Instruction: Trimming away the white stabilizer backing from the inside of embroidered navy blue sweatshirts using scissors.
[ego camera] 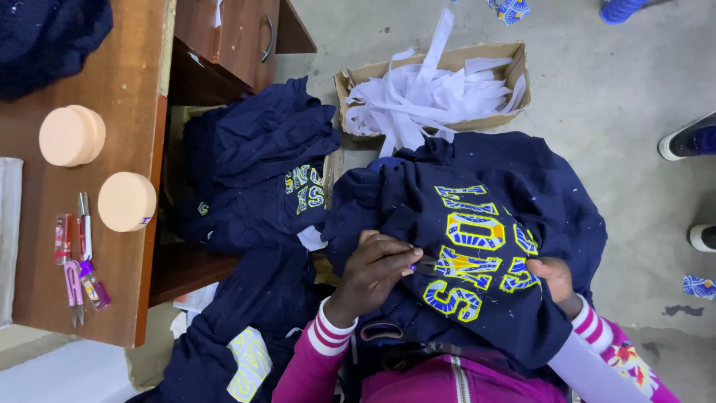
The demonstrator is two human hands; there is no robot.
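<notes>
A navy sweatshirt (477,224) with yellow and blue stitched letters lies bunched over my lap. My left hand (373,270) rests on it and pinches a small purple-handled thread snip (424,265), whose tip points at the letters. My right hand (556,277) grips the cloth at the right edge of the lettering and holds it taut. Both of my sleeves are magenta with white-striped cuffs.
More navy sweatshirts (257,172) are piled to my left, by an open wooden drawer (239,37). A cardboard box (436,63) of white paper strips stands ahead. On the wooden desk (112,82) lie two round peach blocks (71,134) and several snips (78,257). Another person's shoes (690,138) stand at right.
</notes>
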